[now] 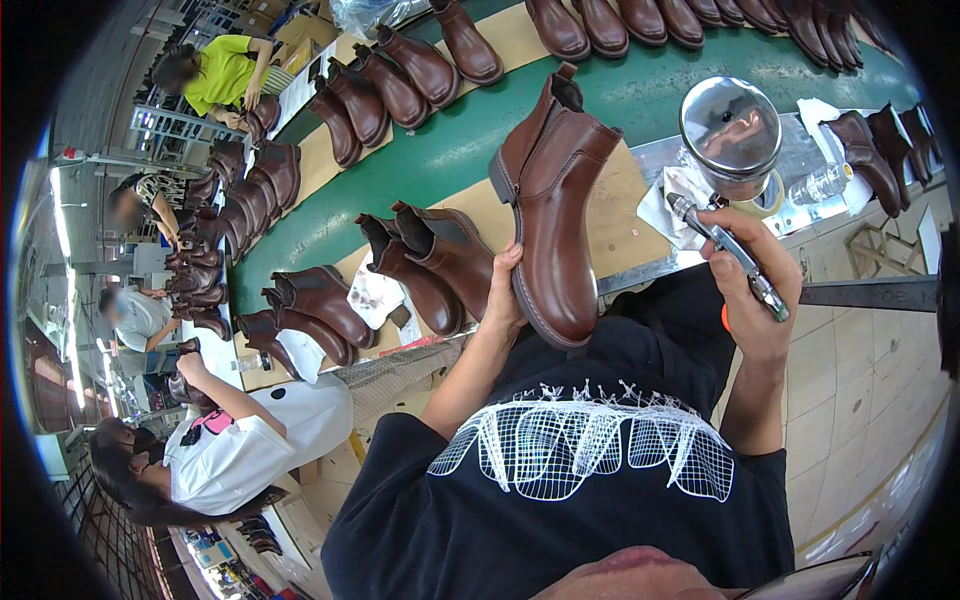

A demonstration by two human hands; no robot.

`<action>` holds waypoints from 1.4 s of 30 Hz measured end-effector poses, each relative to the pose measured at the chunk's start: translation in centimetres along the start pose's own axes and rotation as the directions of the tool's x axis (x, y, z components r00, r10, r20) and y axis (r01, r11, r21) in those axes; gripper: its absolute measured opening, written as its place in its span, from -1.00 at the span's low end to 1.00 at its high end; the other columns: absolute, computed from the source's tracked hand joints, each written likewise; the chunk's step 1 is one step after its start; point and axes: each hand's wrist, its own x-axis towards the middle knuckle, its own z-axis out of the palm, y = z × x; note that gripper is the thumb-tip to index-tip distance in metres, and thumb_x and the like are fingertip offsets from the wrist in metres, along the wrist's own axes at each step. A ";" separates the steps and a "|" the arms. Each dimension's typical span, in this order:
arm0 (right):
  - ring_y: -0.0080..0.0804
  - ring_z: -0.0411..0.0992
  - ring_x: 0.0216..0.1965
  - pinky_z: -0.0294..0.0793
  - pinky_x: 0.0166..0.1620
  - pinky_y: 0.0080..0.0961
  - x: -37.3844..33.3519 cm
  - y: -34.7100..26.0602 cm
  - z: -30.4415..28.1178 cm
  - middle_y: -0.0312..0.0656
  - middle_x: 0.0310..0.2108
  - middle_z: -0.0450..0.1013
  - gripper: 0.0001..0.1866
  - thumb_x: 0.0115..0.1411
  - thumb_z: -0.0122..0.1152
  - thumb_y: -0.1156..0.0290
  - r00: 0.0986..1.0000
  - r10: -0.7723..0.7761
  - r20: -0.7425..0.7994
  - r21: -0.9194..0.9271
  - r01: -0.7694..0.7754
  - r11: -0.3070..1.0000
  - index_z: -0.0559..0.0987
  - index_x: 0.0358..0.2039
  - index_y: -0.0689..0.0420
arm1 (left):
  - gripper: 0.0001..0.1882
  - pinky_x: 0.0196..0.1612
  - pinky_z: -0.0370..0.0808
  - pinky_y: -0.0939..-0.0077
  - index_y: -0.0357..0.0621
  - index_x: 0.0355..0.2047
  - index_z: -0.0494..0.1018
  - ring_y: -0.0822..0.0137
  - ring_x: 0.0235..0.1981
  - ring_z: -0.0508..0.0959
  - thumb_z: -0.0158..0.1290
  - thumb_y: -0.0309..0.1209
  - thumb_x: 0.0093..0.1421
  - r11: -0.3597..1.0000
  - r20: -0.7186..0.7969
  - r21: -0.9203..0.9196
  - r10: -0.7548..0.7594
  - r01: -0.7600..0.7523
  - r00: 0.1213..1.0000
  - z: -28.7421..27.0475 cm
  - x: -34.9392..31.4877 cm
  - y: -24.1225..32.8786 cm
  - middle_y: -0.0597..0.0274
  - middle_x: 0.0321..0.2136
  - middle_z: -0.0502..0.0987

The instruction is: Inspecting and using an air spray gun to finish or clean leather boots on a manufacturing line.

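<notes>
We have the brown boot point(568, 225) raised at the worktop point(655, 268)'s near edge, left grip point(503, 292) closed on its sole side, right grip point(762, 287) wrapped round a spray gun point(742, 262) — a spraying step, we judge. The next move calls for careful aim.

Brown boots point(420, 72) line the far edge of the green surface point(440, 150); a clear bottle point(820, 185) lies along its near edge; a person in white point(250, 440) is near its left end.
</notes>
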 end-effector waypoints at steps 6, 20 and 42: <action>-0.50 0.43 -0.34 0.35 -0.19 -0.57 0.4 -1.3 0.6 -0.20 -0.28 0.58 -0.73 0.11 0.37 0.40 0.999 0.036 0.015 -0.002 -0.036 0.999 0.63 -0.17 0.21 | -0.40 0.03 0.55 0.26 -0.18 0.15 0.32 0.18 -0.06 0.59 -0.09 -0.01 0.26 0.993 -0.027 -0.044 -0.115 0.114 0.993 -0.5 -0.5 -0.1 0.01 0.00 0.53; -0.50 0.45 -0.34 0.33 -0.22 -0.57 0.0 -0.9 1.0 -0.21 -0.28 0.60 -0.75 0.10 0.39 0.40 0.998 0.055 0.004 -0.034 -0.055 0.998 0.65 -0.19 0.17 | -0.24 -0.14 0.63 -0.01 -0.45 0.21 0.18 -0.25 -0.19 0.61 -0.23 0.06 0.31 0.958 0.223 -0.243 -0.098 0.153 0.970 1.2 0.0 0.9 -0.45 -0.07 0.47; -0.51 0.50 -0.38 0.21 -0.17 -0.53 -1.6 -0.9 1.8 -0.31 -0.39 0.61 -0.69 0.05 0.43 0.28 0.987 0.007 0.160 -0.118 0.012 0.993 0.65 -0.21 0.10 | -0.28 -0.41 0.72 0.18 -0.42 0.24 0.13 -0.21 -0.35 0.65 -0.11 -0.01 0.35 0.952 0.266 -0.233 -0.134 0.199 0.954 0.2 0.7 0.3 -0.57 -0.14 0.44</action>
